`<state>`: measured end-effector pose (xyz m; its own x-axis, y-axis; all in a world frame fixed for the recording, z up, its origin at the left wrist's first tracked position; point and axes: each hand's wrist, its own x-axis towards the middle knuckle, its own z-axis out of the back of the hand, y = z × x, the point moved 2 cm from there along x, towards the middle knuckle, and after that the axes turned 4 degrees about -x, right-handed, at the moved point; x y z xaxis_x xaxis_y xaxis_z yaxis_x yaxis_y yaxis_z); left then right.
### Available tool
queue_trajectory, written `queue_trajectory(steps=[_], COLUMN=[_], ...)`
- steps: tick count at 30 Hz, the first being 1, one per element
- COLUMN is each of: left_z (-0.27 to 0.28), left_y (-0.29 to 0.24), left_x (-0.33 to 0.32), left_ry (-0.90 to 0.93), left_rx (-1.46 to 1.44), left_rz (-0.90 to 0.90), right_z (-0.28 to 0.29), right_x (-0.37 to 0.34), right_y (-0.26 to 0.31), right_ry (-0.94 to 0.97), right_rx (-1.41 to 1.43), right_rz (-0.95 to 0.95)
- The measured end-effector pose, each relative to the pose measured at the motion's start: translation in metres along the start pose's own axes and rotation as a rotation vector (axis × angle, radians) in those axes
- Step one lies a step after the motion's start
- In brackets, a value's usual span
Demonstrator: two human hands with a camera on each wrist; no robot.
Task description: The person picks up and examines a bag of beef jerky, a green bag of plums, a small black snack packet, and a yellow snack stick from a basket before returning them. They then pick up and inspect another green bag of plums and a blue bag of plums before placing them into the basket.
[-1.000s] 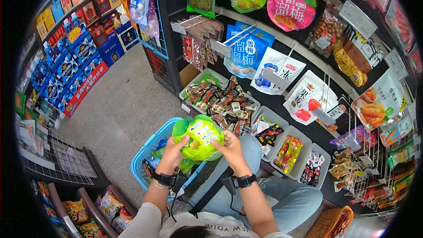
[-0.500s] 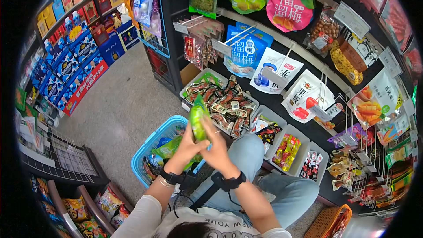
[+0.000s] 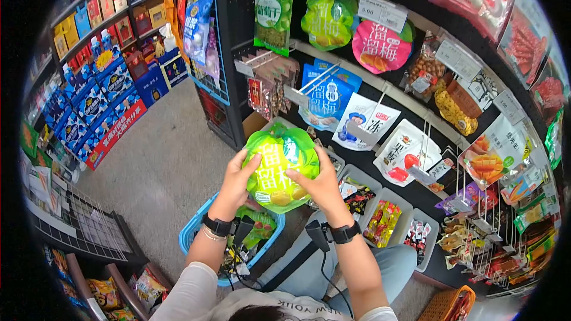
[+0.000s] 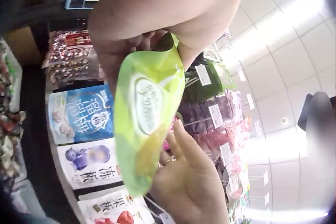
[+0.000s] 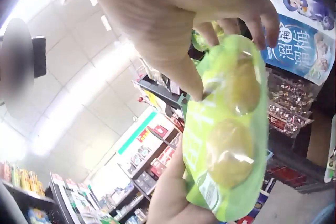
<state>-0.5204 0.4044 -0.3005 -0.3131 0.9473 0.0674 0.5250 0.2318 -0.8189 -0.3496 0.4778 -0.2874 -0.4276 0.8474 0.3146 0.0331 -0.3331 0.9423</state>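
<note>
A rounded green bag of preserved plums [image 3: 278, 172] is held up in front of me, its large white lettering facing the head camera. My left hand [image 3: 235, 182] grips its left edge, thumb on the front. On the opposite edge my right hand [image 3: 322, 185] holds it, thumb also across the front. In the left wrist view the plum bag [image 4: 148, 113] appears side-on between both hands. Round yellowish fruits on the bag [image 5: 231, 150] show in the right wrist view. Below the hands stands a blue basket [image 3: 189, 227] with green packets [image 3: 259, 229] inside.
Snack bags hang on the shelf ahead, including a similar green bag [image 3: 328, 22], a pink bag [image 3: 380, 47] and a blue pouch [image 3: 326, 98]. Grey bins [image 3: 397, 239] of small wrapped snacks line the shelf's foot. An orange basket [image 3: 443, 304] sits at lower right.
The plum bag has been flipped from its small-print side, through edge-on, to its large-lettered front. Both hands have risen with it away from the basket, and the head view has tilted upward.
</note>
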Motion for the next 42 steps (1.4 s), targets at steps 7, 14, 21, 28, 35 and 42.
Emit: queue_trajectory(steps=[7, 14, 21, 28, 35, 42], left_z=[-0.058, -0.101, -0.117, -0.128, -0.131, -0.126], left_y=[-0.079, -0.118, -0.126, -0.131, -0.139, -0.135], left_x=[0.067, 0.149, 0.198, 0.249, 0.273, 0.295], left_ry=[0.215, 0.332, 0.208, 0.189, 0.194, 0.159], left_rx=[0.356, 0.759, 0.603, 0.386, 0.266, 0.242], left_rz=[-0.310, -0.604, -0.417, -0.440, -0.594, -0.587], right_z=[0.012, 0.023, 0.034, 0.038, 0.036, 0.040], right_x=[0.046, 0.105, 0.143, 0.197, 0.215, 0.237], right_y=[0.056, 0.075, 0.088, 0.099, 0.120, 0.115], right_ry=[-0.152, -0.278, -0.410, -0.501, -0.507, -0.502], right_rx=[0.112, -0.150, -0.314, -0.400, -0.382, -0.378], right_rz=[0.067, 0.257, 0.301, 0.281, 0.343, 0.405])
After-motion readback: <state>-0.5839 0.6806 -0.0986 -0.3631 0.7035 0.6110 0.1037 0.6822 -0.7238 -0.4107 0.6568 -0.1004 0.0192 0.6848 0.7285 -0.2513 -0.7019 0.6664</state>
